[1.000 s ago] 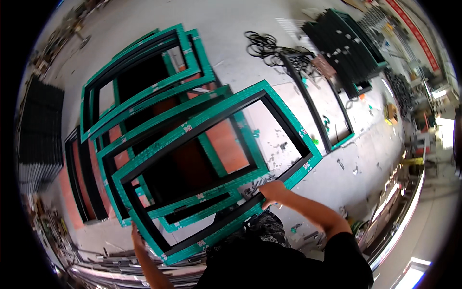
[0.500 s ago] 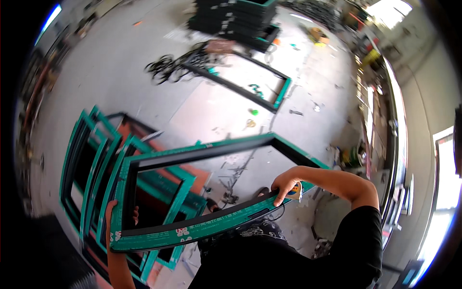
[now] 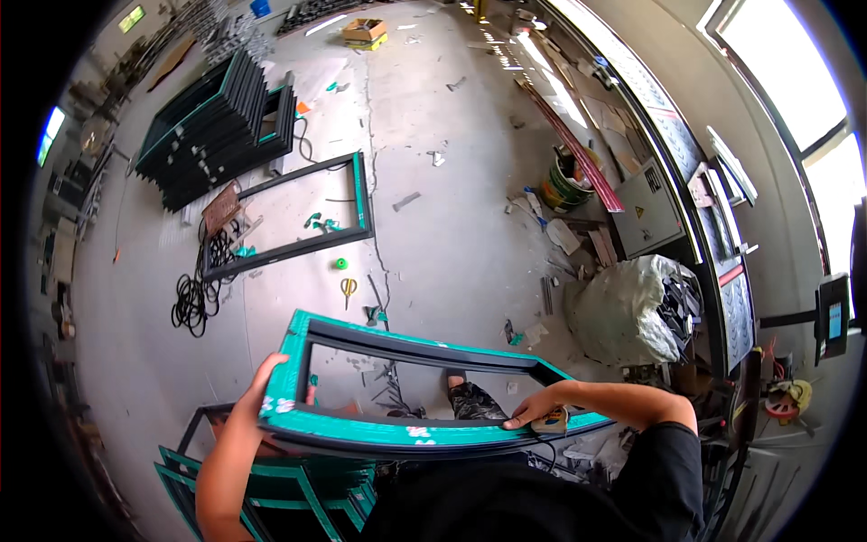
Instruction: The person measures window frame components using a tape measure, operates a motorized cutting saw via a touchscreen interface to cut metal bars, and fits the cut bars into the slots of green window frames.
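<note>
I hold a rectangular window frame (image 3: 470,435), black with green film along its faces, tilted in front of my body. My left hand (image 3: 269,372) is closed round its left end, most fingers hidden behind it. My right hand (image 3: 540,403) grips the near rail toward the right, thumb on the film. Against that hand sits a small yellow-and-white object (image 3: 551,421) whose kind I cannot make out; a thin black loop hangs below. At lower left, more green-and-black frames (image 3: 271,483) lean beneath the held one, partly covered by it.
A frame (image 3: 298,246) lies on the floor ahead, beside black strips (image 3: 194,303), a green roll (image 3: 340,264) and scissors (image 3: 349,287). Stacked frames (image 3: 212,126) stand far left. A white sack (image 3: 623,312) of black offcuts and a bucket (image 3: 567,181) are on the right.
The held frame has swung right, away from the leaning frames, and its far side sits lower in view. Both hands keep hold. The view has turned to the right.
</note>
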Demonstrator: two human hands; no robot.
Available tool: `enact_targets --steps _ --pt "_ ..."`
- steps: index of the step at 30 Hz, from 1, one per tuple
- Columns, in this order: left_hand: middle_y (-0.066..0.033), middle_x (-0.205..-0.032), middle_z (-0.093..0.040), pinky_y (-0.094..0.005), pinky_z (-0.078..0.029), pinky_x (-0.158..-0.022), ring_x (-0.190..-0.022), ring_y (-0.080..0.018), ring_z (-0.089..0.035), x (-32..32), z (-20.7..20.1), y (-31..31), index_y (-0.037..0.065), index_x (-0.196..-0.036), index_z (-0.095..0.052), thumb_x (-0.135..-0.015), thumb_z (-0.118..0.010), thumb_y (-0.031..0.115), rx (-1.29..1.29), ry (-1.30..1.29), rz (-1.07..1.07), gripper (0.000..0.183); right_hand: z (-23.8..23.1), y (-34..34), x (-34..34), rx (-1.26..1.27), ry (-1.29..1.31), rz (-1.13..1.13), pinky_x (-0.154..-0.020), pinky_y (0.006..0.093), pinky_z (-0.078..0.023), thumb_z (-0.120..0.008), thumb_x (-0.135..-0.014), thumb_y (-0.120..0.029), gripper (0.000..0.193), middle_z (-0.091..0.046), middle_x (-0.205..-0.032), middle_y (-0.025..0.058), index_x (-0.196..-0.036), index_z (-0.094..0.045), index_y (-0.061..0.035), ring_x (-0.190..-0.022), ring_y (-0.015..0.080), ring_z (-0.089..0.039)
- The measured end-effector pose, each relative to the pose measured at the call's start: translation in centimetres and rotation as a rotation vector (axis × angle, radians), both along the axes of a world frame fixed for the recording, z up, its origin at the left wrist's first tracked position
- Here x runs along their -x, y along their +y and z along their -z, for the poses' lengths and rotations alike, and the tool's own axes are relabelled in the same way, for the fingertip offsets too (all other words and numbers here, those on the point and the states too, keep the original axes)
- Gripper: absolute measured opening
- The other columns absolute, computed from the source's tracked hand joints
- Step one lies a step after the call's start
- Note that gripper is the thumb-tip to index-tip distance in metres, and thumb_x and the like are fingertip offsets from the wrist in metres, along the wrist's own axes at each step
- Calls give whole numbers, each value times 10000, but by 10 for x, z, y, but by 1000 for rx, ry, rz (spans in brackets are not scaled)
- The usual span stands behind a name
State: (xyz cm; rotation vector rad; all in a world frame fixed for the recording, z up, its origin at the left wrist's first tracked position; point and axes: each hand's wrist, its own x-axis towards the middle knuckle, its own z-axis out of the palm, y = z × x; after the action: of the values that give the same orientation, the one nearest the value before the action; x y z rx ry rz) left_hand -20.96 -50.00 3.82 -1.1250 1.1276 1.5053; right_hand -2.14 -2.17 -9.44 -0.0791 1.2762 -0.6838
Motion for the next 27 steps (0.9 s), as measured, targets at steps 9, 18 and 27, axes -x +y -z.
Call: enact_targets --steps 9,18,27 --pt "-114 -880 -583 -416 -512 -719 -776 -244 -597 114 36 187 63 -1074 -562 -774 -613 519 -81 194 368 549 27 74 2 -29 -15 409 -987 419 -427 -499 -688 -877 1095 -506 -1348 173 -1397 -466 -43 -1242 313 -479" --pt "-64 -854 -653 -400 -533 -769 -803 -212 -637 266 155 227 107 -1026 -616 -1003 -368 479 -423 276 -34 447 57 134 152 -103 -55 536 -950 412 -439 -526 -692 -861 1065 -542 -1281 113 -1407 -464 -75 -1146 231 -512" --pt "-108 -1084 -648 -443 -518 -905 -988 -265 -636 410 98 300 71 -1177 -553 -1018 -299 496 -217 277 -575 520 90 195 445 -225 -187 300 -743 452 -520 -460 -638 -929 1022 -617 -1081 114 -1230 -616 -110 -950 232 -612"
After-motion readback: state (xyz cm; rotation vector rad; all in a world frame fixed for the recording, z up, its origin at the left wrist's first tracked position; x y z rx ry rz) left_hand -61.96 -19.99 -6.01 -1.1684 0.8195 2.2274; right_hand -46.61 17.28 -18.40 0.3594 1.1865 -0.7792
